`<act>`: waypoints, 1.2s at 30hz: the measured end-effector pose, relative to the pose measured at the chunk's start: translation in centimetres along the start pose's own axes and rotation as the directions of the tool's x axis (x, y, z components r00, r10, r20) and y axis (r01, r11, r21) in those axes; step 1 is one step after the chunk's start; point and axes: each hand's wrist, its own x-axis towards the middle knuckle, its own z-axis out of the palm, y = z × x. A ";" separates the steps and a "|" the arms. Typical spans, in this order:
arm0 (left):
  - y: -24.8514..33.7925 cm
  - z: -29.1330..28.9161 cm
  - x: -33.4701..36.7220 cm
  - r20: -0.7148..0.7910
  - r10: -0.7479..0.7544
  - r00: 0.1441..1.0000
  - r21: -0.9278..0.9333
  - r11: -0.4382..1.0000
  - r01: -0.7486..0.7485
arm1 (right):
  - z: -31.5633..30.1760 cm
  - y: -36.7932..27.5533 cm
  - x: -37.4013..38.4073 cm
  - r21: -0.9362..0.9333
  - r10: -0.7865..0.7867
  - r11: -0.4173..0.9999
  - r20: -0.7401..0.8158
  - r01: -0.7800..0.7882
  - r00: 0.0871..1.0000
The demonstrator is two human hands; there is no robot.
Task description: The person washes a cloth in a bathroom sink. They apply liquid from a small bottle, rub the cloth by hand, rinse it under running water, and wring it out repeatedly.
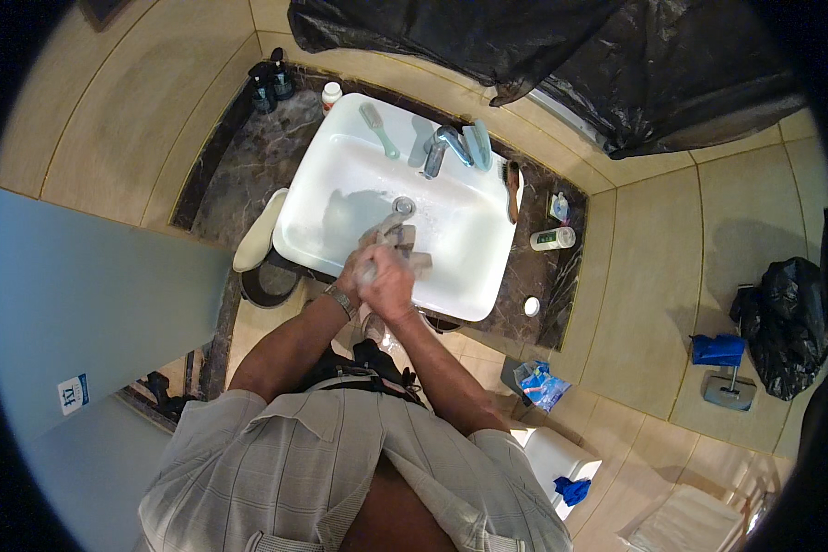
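Note:
Both my hands are together over the near edge of the white sink (299,216). My right hand (391,283) is curled closed, with something pale and blurred at its thumb side that I cannot make out. Under and beside it is my left hand (354,271), a metal watch on its wrist; its fingers are mostly hidden and smeared by motion. A pale, narrow shape (391,225) reaches from the hands toward the drain (403,206); whether it is lathered fingers or a held thing does not show. The chrome faucet (435,158) stands beyond.
On the sink's far rim are a pale green brush (374,124) and a light blue brush (477,144). A wooden brush (512,195), a white bottle (552,239) and a small white lid (532,306) lie right. A cream oblong piece (260,232) leans left, above a dark bucket (269,285).

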 end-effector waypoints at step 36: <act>12.3 -6.1 8.1 0.308 -0.430 0.849 -0.204 0.841 0.500 | -5.2 6.3 8.9 0.622 0.365 0.222 0.661 -0.751 0.655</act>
